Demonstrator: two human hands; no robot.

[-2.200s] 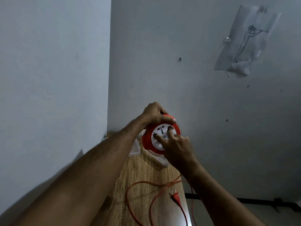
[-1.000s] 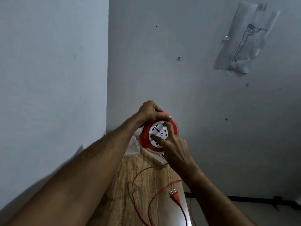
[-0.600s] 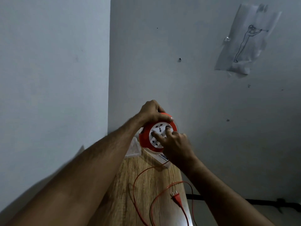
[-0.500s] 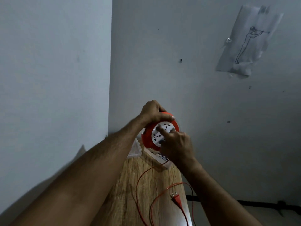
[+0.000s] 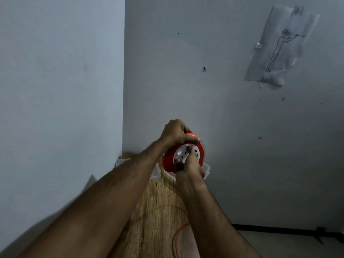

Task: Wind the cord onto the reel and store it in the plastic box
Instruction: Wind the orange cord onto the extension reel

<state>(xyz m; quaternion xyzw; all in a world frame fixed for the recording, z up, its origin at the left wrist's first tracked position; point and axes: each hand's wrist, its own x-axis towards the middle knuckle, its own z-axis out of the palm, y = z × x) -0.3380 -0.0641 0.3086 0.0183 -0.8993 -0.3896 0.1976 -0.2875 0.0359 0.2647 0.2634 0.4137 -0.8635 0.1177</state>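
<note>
Your left hand (image 5: 175,133) fingers wrap the top rim of the reel (image 5: 183,152), gripping it; your right hand (image 5: 188,164) fingers press into its white socket face, bent tight. Reel sits between both hands, held on edge, face tilted toward you, axle roughly along your line of sight. Looks like mid-winding: keep cranking. Below your right fingers, loose cord (image 5: 176,239) lies on the wooden table (image 5: 156,211); plastic box (image 5: 206,169) sits just behind them.

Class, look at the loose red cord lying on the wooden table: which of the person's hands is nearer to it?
Right. The right hand is on the reel's white face, directly above the cord; the left hand grips the reel's top rim, farther up.
</note>
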